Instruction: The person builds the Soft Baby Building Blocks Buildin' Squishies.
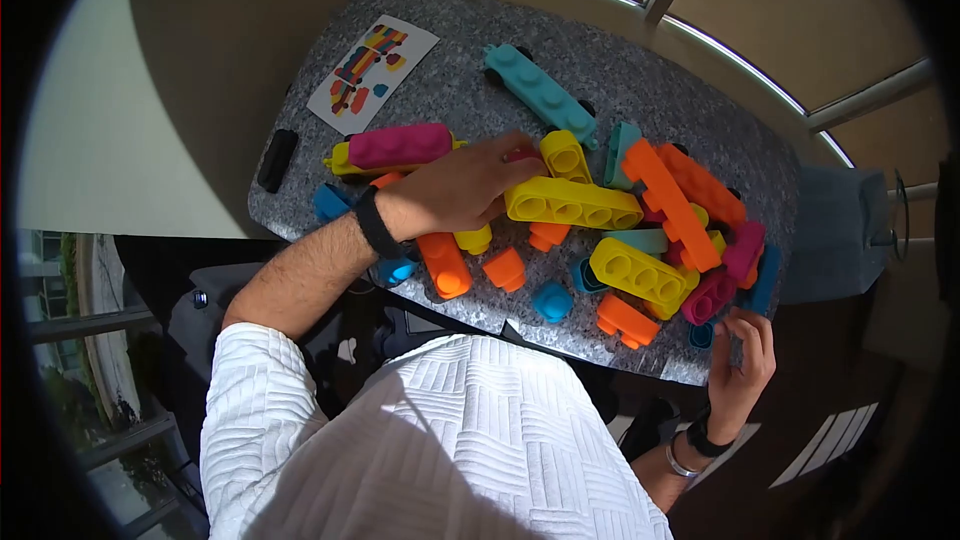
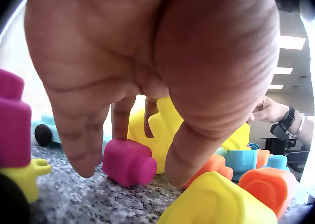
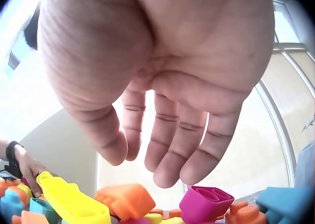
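Observation:
My left hand point(image 1: 465, 180) reaches over the middle of the table, fingers spread downward around a small magenta block point(image 2: 129, 162). In the left wrist view one finger of the left hand point(image 2: 113, 61) touches or nearly touches the block's top; the thumb hangs at its right. A long yellow block point(image 1: 575, 202) lies beside this hand. Near the table's right front edge my right hand point(image 1: 742, 365) hangs with loosely bent fingers, holding nothing. In the right wrist view, the right hand point(image 3: 162, 86) is above a magenta block point(image 3: 205, 204) and an orange one point(image 3: 127, 200).
A picture card point(image 1: 373, 73) lies at the back left, with a magenta-topped yellow wheeled piece point(image 1: 400, 145) below it. A teal wheeled base point(image 1: 540, 85) is at the back. Orange, yellow, blue and magenta blocks crowd the right, including a long orange one point(image 1: 672, 202). A black object point(image 1: 277, 161) sits left.

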The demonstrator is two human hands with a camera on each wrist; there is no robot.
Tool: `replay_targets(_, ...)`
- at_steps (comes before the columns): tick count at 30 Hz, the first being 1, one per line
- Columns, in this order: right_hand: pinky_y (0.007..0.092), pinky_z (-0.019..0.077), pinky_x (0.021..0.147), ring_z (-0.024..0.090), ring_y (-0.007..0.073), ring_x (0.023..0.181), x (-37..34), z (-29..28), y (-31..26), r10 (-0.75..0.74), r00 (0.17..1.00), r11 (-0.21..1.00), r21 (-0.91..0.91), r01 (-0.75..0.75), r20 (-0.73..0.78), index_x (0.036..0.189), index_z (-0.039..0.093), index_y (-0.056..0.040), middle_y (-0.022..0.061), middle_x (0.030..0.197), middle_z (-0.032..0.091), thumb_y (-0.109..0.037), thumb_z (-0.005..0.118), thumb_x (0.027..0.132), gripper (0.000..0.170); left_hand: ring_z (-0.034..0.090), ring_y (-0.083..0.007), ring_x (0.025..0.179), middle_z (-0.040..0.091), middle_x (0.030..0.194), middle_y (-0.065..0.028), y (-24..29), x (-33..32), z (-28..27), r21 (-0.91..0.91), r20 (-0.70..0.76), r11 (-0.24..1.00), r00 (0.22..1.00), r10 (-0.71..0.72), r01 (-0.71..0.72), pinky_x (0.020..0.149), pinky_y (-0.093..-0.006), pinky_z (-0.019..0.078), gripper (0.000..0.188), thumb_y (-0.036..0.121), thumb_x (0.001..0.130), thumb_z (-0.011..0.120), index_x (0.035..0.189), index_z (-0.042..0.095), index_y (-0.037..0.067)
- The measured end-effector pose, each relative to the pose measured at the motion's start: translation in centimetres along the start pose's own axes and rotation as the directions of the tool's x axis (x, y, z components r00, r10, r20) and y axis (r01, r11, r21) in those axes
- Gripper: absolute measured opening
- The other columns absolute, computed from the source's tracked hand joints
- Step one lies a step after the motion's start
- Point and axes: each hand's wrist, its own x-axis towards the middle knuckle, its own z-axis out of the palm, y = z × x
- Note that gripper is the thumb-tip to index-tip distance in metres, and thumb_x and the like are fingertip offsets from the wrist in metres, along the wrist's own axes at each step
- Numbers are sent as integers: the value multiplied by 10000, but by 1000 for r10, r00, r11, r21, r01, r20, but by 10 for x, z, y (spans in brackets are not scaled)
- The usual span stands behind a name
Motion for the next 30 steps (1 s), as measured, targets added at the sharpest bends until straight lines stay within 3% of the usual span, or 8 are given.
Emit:
replay_targets(6, 411, 614, 817, 768, 365, 961, 0, 5, 2, -25, 1000, 1000, 9, 25, 17, 1068, 702, 24, 180, 1070, 738, 122, 789, 883, 226, 749, -398, 1133, 602, 1321, -162, -9, -3, 8, -47, -3, 997, 998, -58, 57, 941, -471, 627, 642, -12, 912, 768, 1520, 602, 114)
replay_targets(12, 421, 598, 820, 763, 377, 962, 3, 3, -7, -51, 998, 999, -9, 51, 24, 1075, 697, 15, 176, 1065, 738, 115, 791, 884, 236, 754, -403, 1101, 620, 1359, -156, -8, -4, 13, 1, -102, 995, 990, -100, 101, 928, -480, 630, 577, 58, 923, 824, 1463, 623, 102)
replay_targets(16, 415, 599, 818, 757, 363, 940, 4, -1, -11, -58, 998, 998, -11, 58, 12, 1079, 701, 9, 172, 1065, 737, 127, 788, 890, 239, 749, -419, 1122, 680, 1324, -147, 8, -19, -6, 148, -31, 961, 972, -232, 234, 936, -471, 630, 590, 94, 908, 862, 1448, 622, 95)
replay_targets(20, 404, 597, 808, 757, 348, 922, 5, -1, -13, -58, 998, 998, -12, 58, 18, 1082, 702, 16, 169, 1048, 739, 129, 787, 897, 232, 759, -370, 1112, 796, 1230, -161, 16, -65, -54, 119, -469, 964, 869, -157, 238, 949, -467, 621, 659, 198, 789, 985, 1379, 723, 62)
replay_targets(21, 404, 597, 808, 757, 348, 922, 7, 1, -14, -56, 998, 998, -14, 56, 21, 1082, 702, 16, 169, 1048, 739, 129, 787, 897, 232, 756, -346, 1106, 805, 1234, -166, 18, -76, -67, 142, -525, 920, 816, -242, 364, 953, -466, 613, 698, 209, 750, 1013, 1382, 758, 58)
replay_targets(23, 404, 599, 804, 759, 351, 916, 10, 5, -16, -76, 996, 997, -4, 76, 43, 1074, 705, 18, 165, 1028, 744, 122, 793, 896, 225, 752, -274, 1160, 772, 1238, -131, 3, -103, -83, -130, -548, 874, 700, -457, 468, 967, -408, 608, 736, 121, 755, 1001, 1439, 737, 58)
replay_targets(25, 404, 600, 800, 759, 351, 912, 14, 9, -18, -98, 994, 995, -2, 98, 55, 1067, 706, 18, 163, 1021, 746, 118, 797, 893, 220, 742, -268, 1208, 703, 1343, -114, -26, -136, -82, -115, -624, 868, 645, -442, 484, 1007, -398, 623, 713, 19, 794, 940, 1470, 715, 57)
replay_targets(30, 403, 602, 792, 759, 349, 903, 28, 15, -27, -138, 988, 990, 24, 136, 71, 1051, 713, 17, 157, 1010, 751, 108, 809, 884, 213, 697, -270, 1331, 685, 1376, -105, -68, -181, -73, -198, -540, 837, 656, -528, 510, 1117, -400, 592, 636, -148, 837, 761, 1443, 675, 26)
